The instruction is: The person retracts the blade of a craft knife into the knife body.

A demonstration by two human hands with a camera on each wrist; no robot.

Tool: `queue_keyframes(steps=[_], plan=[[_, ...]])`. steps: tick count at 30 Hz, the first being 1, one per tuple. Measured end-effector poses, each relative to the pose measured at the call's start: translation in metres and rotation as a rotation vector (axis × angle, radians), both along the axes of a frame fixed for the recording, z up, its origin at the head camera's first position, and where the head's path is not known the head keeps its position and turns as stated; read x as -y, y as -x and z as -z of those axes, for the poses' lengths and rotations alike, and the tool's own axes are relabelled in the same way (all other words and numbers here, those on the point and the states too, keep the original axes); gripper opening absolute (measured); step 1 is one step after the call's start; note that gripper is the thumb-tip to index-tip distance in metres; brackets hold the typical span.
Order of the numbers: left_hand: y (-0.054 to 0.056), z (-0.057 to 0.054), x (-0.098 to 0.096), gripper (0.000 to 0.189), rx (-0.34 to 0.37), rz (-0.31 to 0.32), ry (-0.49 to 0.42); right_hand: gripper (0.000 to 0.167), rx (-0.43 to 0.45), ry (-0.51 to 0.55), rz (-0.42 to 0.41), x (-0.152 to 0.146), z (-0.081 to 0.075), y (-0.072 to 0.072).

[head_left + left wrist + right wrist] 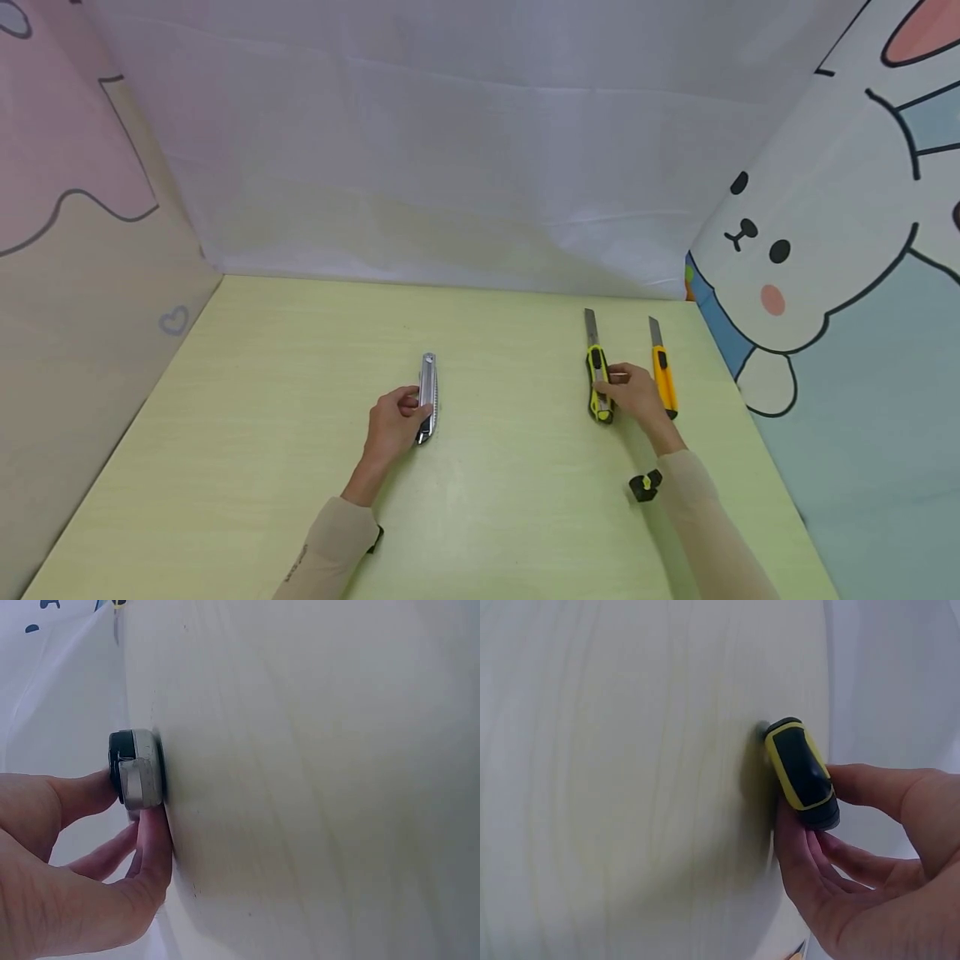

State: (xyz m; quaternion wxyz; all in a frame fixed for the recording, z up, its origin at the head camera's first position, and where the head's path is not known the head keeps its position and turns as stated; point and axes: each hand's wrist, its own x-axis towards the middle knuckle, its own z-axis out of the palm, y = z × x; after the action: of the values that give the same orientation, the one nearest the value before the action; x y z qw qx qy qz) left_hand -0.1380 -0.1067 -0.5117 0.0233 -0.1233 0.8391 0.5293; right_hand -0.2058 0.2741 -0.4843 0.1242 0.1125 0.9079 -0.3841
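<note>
A silver utility knife (427, 392) lies near the middle of the table, with no blade showing from its end. My left hand (390, 423) pinches its lower part, thumb on top and fingers at its left side. In the left wrist view the end of the silver knife (141, 771) faces the camera, close over the table. Farther right, my right hand (636, 392) holds a yellow-green and black utility knife (597, 379) between thumb and fingers. Its blade sticks out away from me. The right wrist view shows the black and yellow end of this knife (799, 769) tilted.
An orange-yellow utility knife (663, 375) with its blade out lies just right of my right hand, partly behind the wrist. The pale wooden table (510, 517) meets a white cloth wall (450, 167) at the back. Printed cloth panels (847, 250) stand at both sides.
</note>
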Motion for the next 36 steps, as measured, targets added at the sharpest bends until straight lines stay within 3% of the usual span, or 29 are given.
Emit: queue_keyframes(steps=[8,16,25,36], plan=[[0.000,0.000,0.000,0.039,-0.013,-0.003,0.009,0.047,-0.029,0.001,-0.010,-0.002,0.003,0.001],[-0.002,0.001,-0.002,0.038,-0.024,-0.022,0.011,0.047,-0.035,0.066,0.042,-0.006,0.011,0.000],[-0.005,-0.003,-0.004,0.041,-0.031,-0.046,0.016,0.046,-0.051,0.141,0.057,-0.005,0.009,-0.004],[-0.006,-0.014,-0.011,0.031,-0.146,-0.084,0.026,0.047,-0.069,0.189,0.078,-0.001,0.005,-0.009]])
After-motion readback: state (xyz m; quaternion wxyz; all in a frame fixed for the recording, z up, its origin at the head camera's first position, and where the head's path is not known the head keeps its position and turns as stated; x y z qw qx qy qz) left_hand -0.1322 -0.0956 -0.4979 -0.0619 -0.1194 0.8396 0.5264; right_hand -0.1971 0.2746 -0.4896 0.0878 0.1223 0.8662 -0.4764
